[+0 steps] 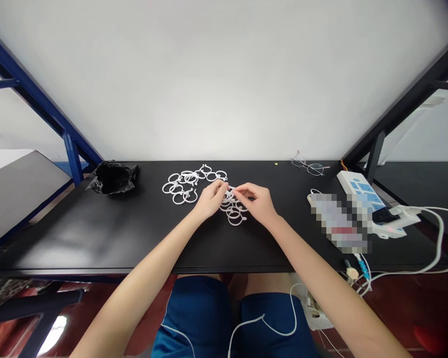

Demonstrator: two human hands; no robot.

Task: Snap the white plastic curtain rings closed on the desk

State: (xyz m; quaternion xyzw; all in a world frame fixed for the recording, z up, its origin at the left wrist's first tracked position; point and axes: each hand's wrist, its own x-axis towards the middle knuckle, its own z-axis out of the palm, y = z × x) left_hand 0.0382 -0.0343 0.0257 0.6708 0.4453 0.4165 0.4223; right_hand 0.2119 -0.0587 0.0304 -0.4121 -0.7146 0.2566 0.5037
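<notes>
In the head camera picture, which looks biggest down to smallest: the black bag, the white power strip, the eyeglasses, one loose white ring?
1. white power strip and black bag: much alike, and the strip is partly hidden, so unranked.
2. eyeglasses
3. white ring, clearly smallest.

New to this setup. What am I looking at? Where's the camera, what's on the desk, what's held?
No machine here: a person works with two bare hands. The one picture comes from a camera worn on their head, looking forward and down, so the arms enter from the bottom. The left hand and right hand meet over a black table, each pinching part of a ring cluster of white plastic. A loose pile of rings lies behind it to the left. Also there: a crumpled black bag, eyeglasses, a power strip, and a blurred-out item I cannot identify.
</notes>
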